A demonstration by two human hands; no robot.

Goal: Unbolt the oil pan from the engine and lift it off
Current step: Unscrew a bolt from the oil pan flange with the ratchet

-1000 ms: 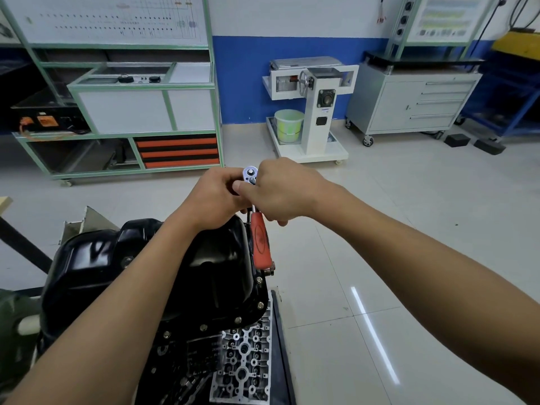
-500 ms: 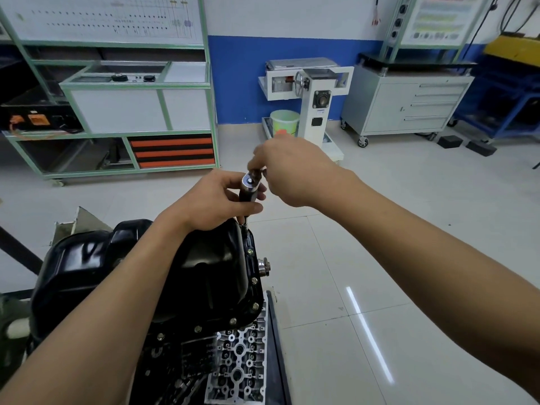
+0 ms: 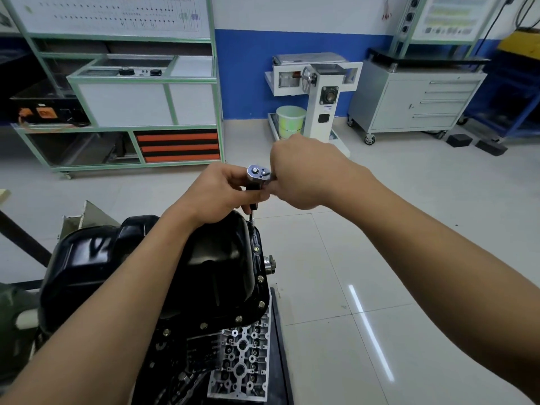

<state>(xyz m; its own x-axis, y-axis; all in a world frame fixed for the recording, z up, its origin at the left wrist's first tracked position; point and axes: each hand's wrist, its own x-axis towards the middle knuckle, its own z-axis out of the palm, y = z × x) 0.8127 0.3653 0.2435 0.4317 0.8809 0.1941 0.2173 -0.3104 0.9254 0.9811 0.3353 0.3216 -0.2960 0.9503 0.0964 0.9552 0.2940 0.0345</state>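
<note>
Black oil pan [image 3: 152,270] is sitting bolted on the upturned engine [image 3: 239,361]. Left hand [image 3: 217,194] is wrapped round the ratchet [image 3: 257,174] extension above the pan's far corner, and right hand [image 3: 304,173] is closed round the handle just beside it.

A: We log the oil pan [image 3: 216,258] as glossy black, its rim bolts [image 3: 260,278] dull brass-grey. The ratchet head [image 3: 257,172] is bright silver.

B: We add the engine [image 3: 242,358] face below it: pale silver casting dotted with dark round holes. Floor [image 3: 409,229] is off-white tile with thin grey grout lines.

A: Behind, we note a wall [image 3: 292,39] white above, blue below. The shelving frame [image 3: 172,103] is pale green with white panels, plus orange-and-black striped drawers [image 3: 178,146].

B: Bucket [image 3: 290,119]: yellow-green. Cabinet [image 3: 415,103]: light grey.
</note>
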